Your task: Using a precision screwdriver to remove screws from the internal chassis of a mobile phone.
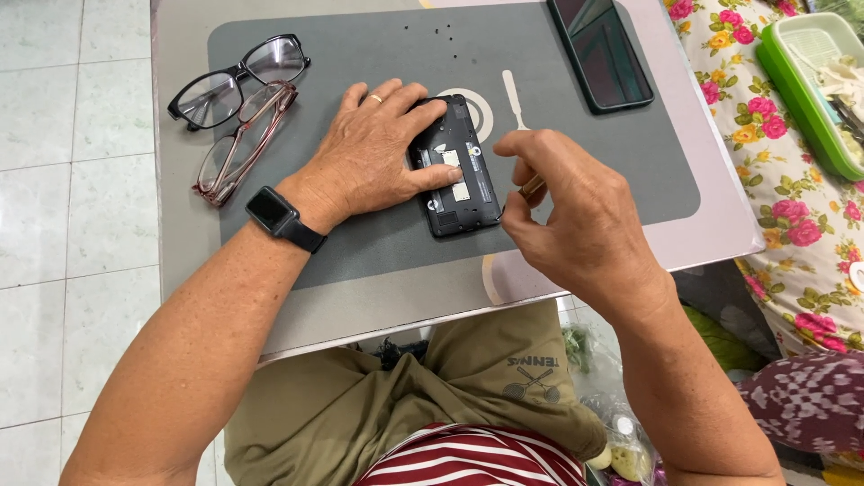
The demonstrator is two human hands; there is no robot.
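Left hand [376,153] presses flat on an opened phone [459,166]; right hand [576,211] pinches a small tool [532,187] beside it.

Lying back side up with its cover off, the phone rests on a grey mat [378,243] in the middle of the counter [180,225], the left fingers spread over its left edge and the thumb across its inner parts. The right fingers are curled closed around the brass-coloured tool, just at the phone's right edge. A white pry stick [513,97] lies on the mat behind, a second dark phone [601,52] farther back, two pairs of glasses [236,108] to the left, tiny screws [441,31] near the far edge.
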